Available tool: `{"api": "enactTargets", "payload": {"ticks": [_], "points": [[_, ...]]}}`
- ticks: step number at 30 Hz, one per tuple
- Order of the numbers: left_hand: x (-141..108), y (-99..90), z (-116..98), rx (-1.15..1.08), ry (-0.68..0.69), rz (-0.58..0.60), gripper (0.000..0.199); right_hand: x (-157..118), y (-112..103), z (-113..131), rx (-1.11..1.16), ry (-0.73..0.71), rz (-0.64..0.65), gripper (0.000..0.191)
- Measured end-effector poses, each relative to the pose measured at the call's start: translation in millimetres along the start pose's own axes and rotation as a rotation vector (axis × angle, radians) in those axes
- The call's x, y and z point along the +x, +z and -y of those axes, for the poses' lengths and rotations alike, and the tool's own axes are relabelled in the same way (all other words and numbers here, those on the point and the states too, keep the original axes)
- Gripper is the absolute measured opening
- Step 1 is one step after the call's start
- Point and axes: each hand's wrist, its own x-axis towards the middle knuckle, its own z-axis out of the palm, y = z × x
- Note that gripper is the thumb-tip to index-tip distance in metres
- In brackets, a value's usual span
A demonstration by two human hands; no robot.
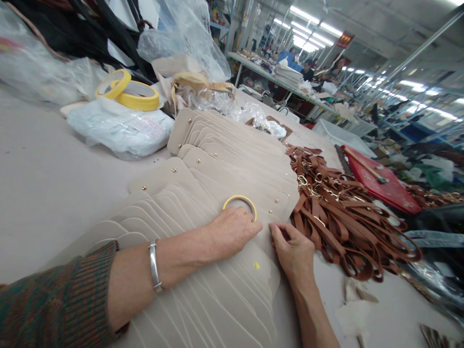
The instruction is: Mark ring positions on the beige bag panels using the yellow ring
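My left hand (230,229) has its fingers closed around a thin roll of yellow tape (250,202), held just above the beige panels (235,169). The panels look like leather, are fanned out in overlapping layers, and several carry small gold studs near their rounded corners. To the right, my right hand (295,249) pinches thumb and fingers together by the panels' edge. Whatever is between those fingertips is too small to make out. A small yellow bit (256,265) sits on a panel below my hands.
Brown straps (333,212) with gold clasps are heaped to the right, beside a red board (384,183). Two yellow tape rolls (139,96) rest on a plastic-wrapped packet (121,125) at the back left. Scraps (357,309) lie at the lower right. People sit at a farther table.
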Motion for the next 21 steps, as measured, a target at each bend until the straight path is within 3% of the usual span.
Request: {"api": "enactTargets", "payload": {"ticks": [3,8,10,11,13,16,18,21], "points": [[-1.6,-3.5,0.7,-0.013,0.004,-0.033,0.01,-0.8,-6.0,-0.1,-0.017,-0.067,0.083,0.027],[-2.2,-8.7,6.3,-0.094,-0.072,-0.183,0.01,-8.2,-19.9,-2.3,0.072,-0.071,0.442,0.029],[-1.2,-7.7,8.4,-0.102,-0.097,-0.205,0.011,-9.4,-21.3,-4.6,0.103,-0.046,0.528,0.032],[-0.7,-6.9,9.0,-0.102,-0.099,-0.203,0.011,-9.3,-20.4,-6.1,0.114,-0.032,0.508,0.032],[-0.1,-5.6,9.1,-0.112,-0.092,-0.187,0.011,-7.8,-15.7,-8.8,0.126,-0.025,0.337,0.03],[-0.3,-5.8,7.3,-0.133,-0.089,-0.167,0.01,-2.2,-4.5,-9.5,0.069,-0.153,0.08,0.023],[-0.7,-6.6,6.2,-0.125,-0.102,-0.147,0.012,3.1,1.6,-8.0,-0.016,-0.243,0.03,0.02],[-1.5,-7.2,5.7,-0.11,-0.117,-0.118,0.014,8.5,4.7,-5.8,-0.084,-0.204,-0.064,0.021]]}}
